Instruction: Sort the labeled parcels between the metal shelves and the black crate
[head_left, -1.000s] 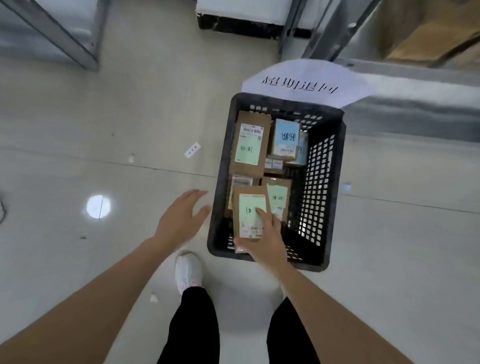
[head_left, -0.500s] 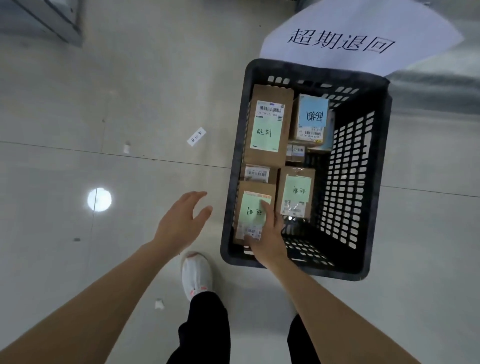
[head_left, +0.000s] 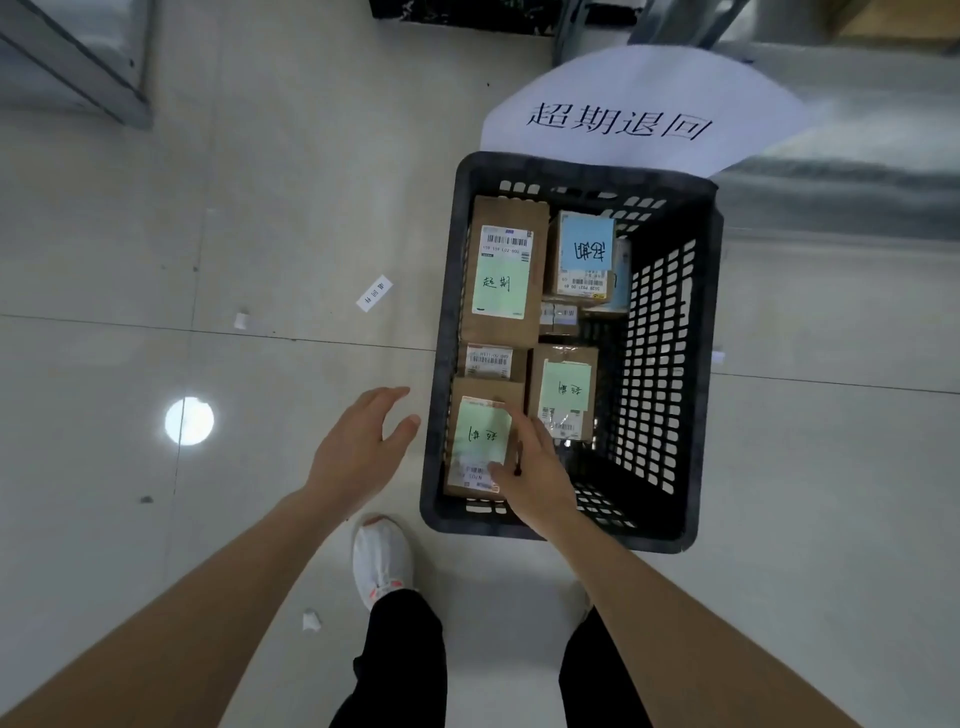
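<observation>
A black crate (head_left: 445, 322) stands on the floor with several labeled brown parcels lying flat in it. At its near left corner lies a parcel with a green note (head_left: 480, 441). My right hand (head_left: 530, 473) reaches into the crate and pinches this parcel's right edge, thumb on its label. My left hand (head_left: 358, 447) hovers open just left of the crate, holding nothing. Further back lie a tall parcel with a green note (head_left: 501, 275), a blue-noted parcel (head_left: 584, 257) and a second green-noted parcel (head_left: 563, 392).
A white paper sign (head_left: 623, 114) with black characters hangs over the crate's far rim. Metal shelf frames stand at the top right (head_left: 857, 197) and top left (head_left: 78, 62). My white shoe (head_left: 382, 558) is just before the crate. Paper scraps (head_left: 374, 293) litter the floor.
My right hand has lowered the green-noted parcel until it lies flat at the crate's near left corner. The view has shifted closer over the crate. My left hand has stayed open beside it.
</observation>
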